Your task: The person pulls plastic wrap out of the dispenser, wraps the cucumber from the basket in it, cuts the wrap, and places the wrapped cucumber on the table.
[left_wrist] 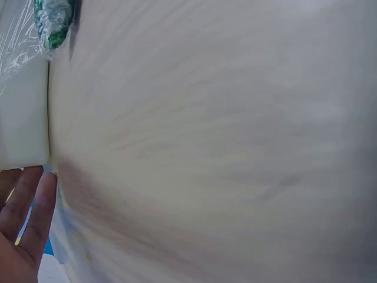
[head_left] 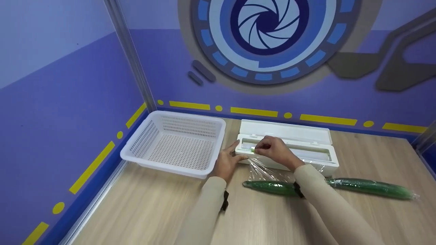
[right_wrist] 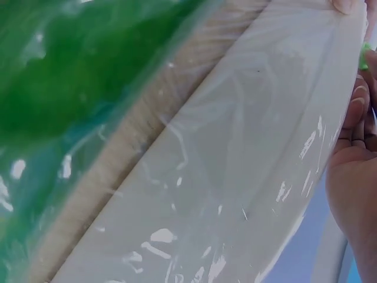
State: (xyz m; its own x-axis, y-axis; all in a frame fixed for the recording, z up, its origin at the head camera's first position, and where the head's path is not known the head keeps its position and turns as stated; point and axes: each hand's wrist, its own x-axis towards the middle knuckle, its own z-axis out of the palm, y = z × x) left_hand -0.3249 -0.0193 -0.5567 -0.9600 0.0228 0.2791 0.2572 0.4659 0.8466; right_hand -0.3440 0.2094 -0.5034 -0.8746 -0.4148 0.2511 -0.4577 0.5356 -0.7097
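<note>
A white cling film dispenser (head_left: pixel 293 161) stands on the table with its lid raised and a film roll inside. My right hand (head_left: pixel 276 151) pinches a small green slide cutter (head_left: pixel 252 149) near the left end of its front rim. My left hand (head_left: pixel 226 163) rests against the dispenser's left end, thumb at the front and fingers straight along the end wall, as the left wrist view shows. Clear film (head_left: pixel 262 170) hangs from the front towards a green cucumber (head_left: pixel 272 187). Right of my right forearm lies a film-wrapped cucumber (head_left: pixel 371 188); the forearm hides the stretch between.
A white perforated basket (head_left: pixel 173 173) stands to the left of the dispenser, close to my left hand. The dispenser's lid (head_left: pixel 286 131) leans back towards the purple wall (head_left: pixel 238 92). Wooden tabletop (head_left: pixel 146 204) stretches in front.
</note>
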